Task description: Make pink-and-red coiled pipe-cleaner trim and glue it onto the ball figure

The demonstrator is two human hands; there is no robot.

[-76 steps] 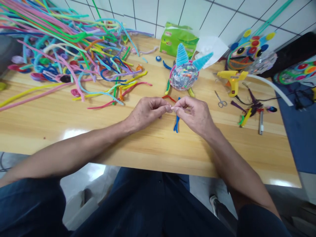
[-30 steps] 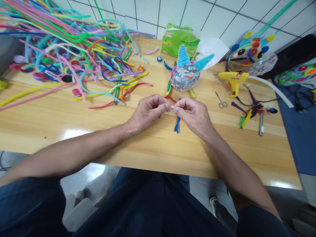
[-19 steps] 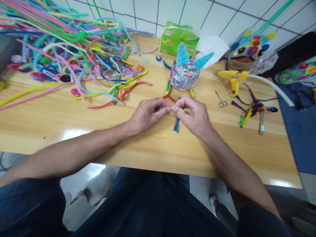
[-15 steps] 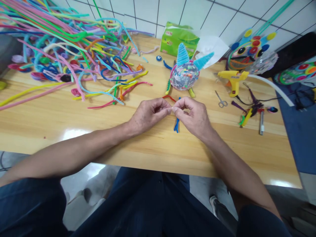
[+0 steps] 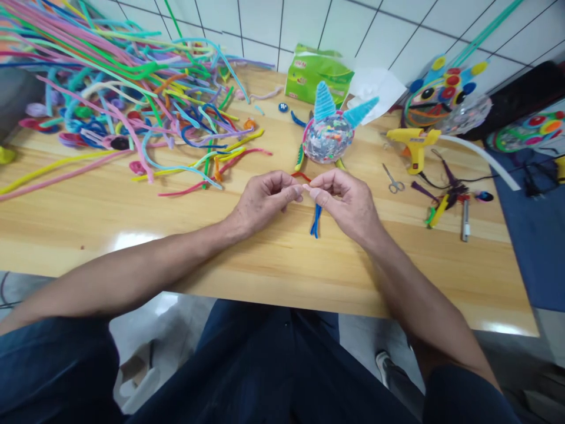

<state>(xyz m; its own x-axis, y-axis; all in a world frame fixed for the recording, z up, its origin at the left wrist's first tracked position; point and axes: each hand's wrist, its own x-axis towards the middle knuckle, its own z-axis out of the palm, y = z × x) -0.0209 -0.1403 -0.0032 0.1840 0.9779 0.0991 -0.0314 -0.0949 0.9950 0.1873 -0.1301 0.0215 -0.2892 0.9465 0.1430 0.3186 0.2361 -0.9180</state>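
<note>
My left hand and my right hand meet above the middle of the table, fingertips nearly touching. Each is closed in a pinch; between them shows a tiny pale bit, too small to name. Beneath and beside my right hand lies a blue pipe cleaner, its upper part hidden. A red pipe cleaner lies just beyond my fingers. Behind it stands a glittery ball figure with two light-blue ears of wound pipe cleaner. A pair of green-handled pliers sits partly hidden under the ball.
A large heap of pipe cleaners covers the left. At the back stands a green tissue pack. To the right are small scissors, a yellow glue gun with its cord, a utility knife and a decorated figure.
My hands have drawn slightly apart at the fingertips, and my left fingers have shifted a little. The view has tilted slightly; the things on the table lie as before.
</note>
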